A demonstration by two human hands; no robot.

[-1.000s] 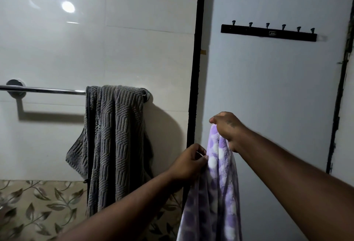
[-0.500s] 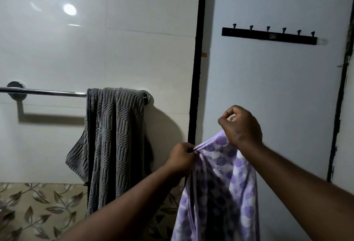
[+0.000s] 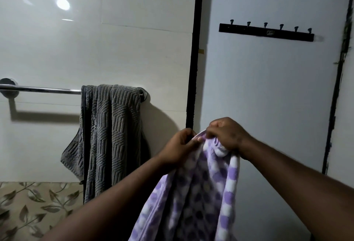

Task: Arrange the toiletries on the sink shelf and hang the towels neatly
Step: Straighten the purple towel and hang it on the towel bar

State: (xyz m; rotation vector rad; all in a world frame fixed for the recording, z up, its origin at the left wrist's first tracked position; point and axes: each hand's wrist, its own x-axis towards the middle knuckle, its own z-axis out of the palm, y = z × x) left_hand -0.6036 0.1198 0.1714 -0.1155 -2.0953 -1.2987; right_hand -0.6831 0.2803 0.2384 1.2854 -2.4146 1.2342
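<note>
A purple and white checked towel (image 3: 193, 198) hangs down in front of me, held up by its top edge. My left hand (image 3: 179, 147) pinches that edge on the left, and my right hand (image 3: 225, 135) grips a bunched part of it just beside. The two hands nearly touch. A grey ribbed towel (image 3: 111, 135) hangs bunched over the right end of a chrome towel bar (image 3: 40, 89) on the white tiled wall. The towel's lower part runs out of the frame at the bottom.
A black hook rack (image 3: 266, 32) with several pegs is fixed high on the white door to the right. A black door frame (image 3: 193, 68) separates the door from the tiles. Leaf-patterned tiles (image 3: 32, 206) line the wall at lower left.
My right hand has come down and left, close to my left hand, gathering the towel's top edge. The towel was spread wider half a second ago and is now bunched at the top.
</note>
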